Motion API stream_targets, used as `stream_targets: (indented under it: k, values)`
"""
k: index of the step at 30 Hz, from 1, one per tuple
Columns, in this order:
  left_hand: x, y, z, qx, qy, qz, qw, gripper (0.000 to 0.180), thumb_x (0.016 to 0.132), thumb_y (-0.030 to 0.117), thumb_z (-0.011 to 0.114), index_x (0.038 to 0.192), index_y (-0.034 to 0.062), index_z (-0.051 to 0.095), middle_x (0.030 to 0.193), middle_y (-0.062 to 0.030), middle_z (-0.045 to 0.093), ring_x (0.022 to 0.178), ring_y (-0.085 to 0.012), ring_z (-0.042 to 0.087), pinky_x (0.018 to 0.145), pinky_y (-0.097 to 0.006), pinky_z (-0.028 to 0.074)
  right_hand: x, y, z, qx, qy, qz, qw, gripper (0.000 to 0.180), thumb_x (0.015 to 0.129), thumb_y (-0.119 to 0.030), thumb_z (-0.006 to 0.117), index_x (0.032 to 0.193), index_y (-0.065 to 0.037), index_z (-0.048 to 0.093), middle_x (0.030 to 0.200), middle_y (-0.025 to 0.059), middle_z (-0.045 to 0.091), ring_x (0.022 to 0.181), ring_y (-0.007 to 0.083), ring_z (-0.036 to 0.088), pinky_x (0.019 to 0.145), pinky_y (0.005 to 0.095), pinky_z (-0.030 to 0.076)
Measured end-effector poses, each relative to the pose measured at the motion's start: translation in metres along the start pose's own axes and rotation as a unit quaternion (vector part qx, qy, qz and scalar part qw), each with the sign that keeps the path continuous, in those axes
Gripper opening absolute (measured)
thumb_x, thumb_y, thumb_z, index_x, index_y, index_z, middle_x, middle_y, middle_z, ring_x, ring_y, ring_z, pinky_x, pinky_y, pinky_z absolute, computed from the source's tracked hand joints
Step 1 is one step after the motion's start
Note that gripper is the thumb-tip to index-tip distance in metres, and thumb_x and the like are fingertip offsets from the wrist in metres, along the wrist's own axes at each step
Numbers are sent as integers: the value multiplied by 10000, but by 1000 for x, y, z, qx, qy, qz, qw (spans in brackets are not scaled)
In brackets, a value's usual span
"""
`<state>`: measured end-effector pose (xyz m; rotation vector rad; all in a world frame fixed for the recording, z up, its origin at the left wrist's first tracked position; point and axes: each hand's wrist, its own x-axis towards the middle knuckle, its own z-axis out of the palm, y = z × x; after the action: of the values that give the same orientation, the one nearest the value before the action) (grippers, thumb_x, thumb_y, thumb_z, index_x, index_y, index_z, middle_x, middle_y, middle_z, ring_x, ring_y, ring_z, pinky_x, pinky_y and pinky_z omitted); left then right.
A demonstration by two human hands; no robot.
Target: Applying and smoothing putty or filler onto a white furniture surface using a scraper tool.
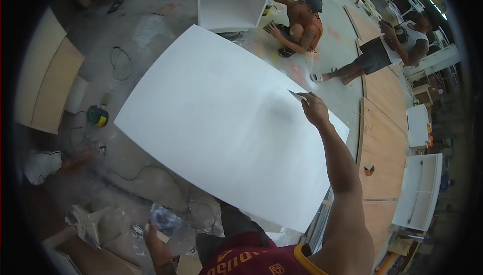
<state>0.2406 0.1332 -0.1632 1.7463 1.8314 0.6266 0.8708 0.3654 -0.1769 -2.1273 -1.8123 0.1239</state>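
A large white panel lies in front of me, its far right edge near a crouching worker. Over that side my right hand is closed on a thin flat blade that looks like a putty knife, its tip on or just above the white surface. Low at the left, my left hand is closed round the pale edge of a flat grey plate smeared with white. I cannot tell whether the plate has a handle.
A person crouches beyond the panel by a white cabinet; another stands at right. Wooden boards lie along the right. At left are a green can, a white bucket and cables on the floor.
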Motion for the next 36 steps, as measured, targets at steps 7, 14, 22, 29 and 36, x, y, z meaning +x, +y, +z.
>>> stream_targets:
  k: [7, 14, 22, 29, 36]
  values:
    - [61, -28, 11, -250, -30, -168, 953, 270, 1027, 141, 505, 1225, -35, 556, 975, -139, 601, 862, -259, 584, 824, -360, 468, 45, 33, 47, -50, -19, 73, 996, 331, 959, -151, 517, 1269, -162, 630, 1212, 107, 660, 1074, 337, 633, 920, 428, 503]
    - [87, -25, 27, -262, -69, -263, 926, 339, 1043, 180, 459, 1257, -61, 564, 1091, -173, 598, 1015, -246, 588, 910, -397, 465, 22, 64, 107, -92, 28, 129, 987, 430, 873, -34, 535, 1280, -134, 629, 1234, 97, 654, 1117, 303, 623, 942, 414, 498]
    - [106, -3, 40, -201, -96, -177, 958, 378, 1056, 279, 460, 1111, -66, 606, 1015, -100, 631, 874, -176, 598, 812, -336, 493, 2, 26, 64, -58, -80, 81, 992, 413, 893, -87, 517, 1286, -173, 606, 1222, 113, 646, 1089, 336, 627, 918, 440, 505]
    - [102, -28, 46, -243, -60, -254, 934, 383, 1025, 343, 529, 1096, -23, 614, 993, -74, 632, 865, -132, 600, 768, -299, 499, 51, 67, 44, -62, -53, 249, 965, 400, 888, -165, 489, 1266, -163, 620, 1184, 182, 665, 1104, 376, 623, 936, 466, 495]
    - [90, -48, 37, -381, -24, -322, 866, 408, 1030, 305, 513, 1180, -69, 576, 1086, -113, 606, 973, -201, 605, 832, -317, 484, 80, 61, 68, -58, -49, 249, 966, 358, 872, -221, 517, 1198, -143, 643, 1122, 198, 680, 1070, 389, 631, 917, 489, 493]
